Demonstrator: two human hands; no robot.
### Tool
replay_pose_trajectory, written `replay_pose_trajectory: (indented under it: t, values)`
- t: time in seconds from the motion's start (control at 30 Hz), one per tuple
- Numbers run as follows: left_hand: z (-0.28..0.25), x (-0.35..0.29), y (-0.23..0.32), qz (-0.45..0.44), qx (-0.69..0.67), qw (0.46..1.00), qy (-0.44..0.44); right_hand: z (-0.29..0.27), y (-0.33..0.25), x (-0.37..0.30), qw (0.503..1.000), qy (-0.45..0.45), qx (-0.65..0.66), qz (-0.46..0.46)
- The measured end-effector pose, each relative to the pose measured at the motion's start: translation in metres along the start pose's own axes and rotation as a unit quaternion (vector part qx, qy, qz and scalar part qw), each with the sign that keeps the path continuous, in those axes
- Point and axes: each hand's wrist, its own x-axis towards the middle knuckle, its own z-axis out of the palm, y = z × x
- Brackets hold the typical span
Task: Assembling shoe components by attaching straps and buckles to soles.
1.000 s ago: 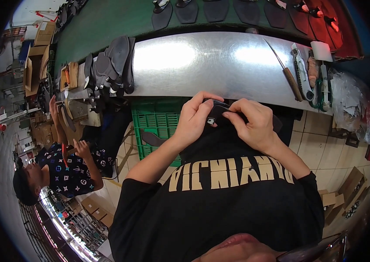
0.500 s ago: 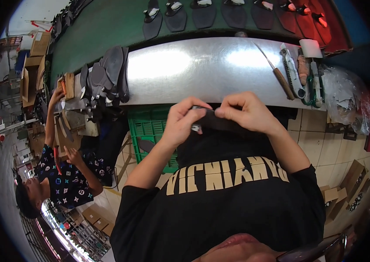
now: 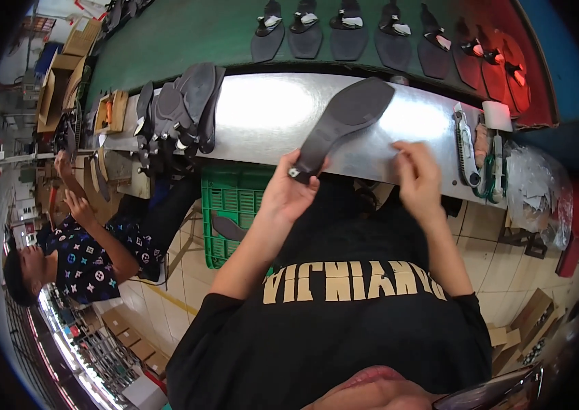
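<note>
My left hand grips a dark grey sandal sole by its narrow end, thumb across it. The wide, blunt end points away over the metal bench top, and a small pale shiny bit shows beside my fingers. My right hand is at the bench's front edge, to the right of the sole and apart from it. Its fingers are curled together but smeared by motion, so whatever is in them is hidden. Left of the sole, a pile of dark soles and straps lies on the metal bench.
Beyond the bench, a row of sandals lies on a green belt, the right ones under red light. A box cutter, scissors and a plastic bag sit right. A green crate stands below; a co-worker sits left.
The sole has come up from my lap over the bench in my left hand. My right hand has let go and moved right. The wooden-handled awl no longer shows on the bench.
</note>
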Motion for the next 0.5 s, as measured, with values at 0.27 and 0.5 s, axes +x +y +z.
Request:
replay_pose_trajectory:
  t: [0.27,0.5]
  values:
    - [0.015,0.006,-0.022,-0.069,-0.026,0.996,-0.057,0.052,-0.037,-0.029,0.955,-0.12,0.257,0.089]
    - [0.024,-0.009,-0.028,0.08,0.101,0.992,0.011,0.032,-0.041,-0.019,0.86,-0.196,0.398,0.253]
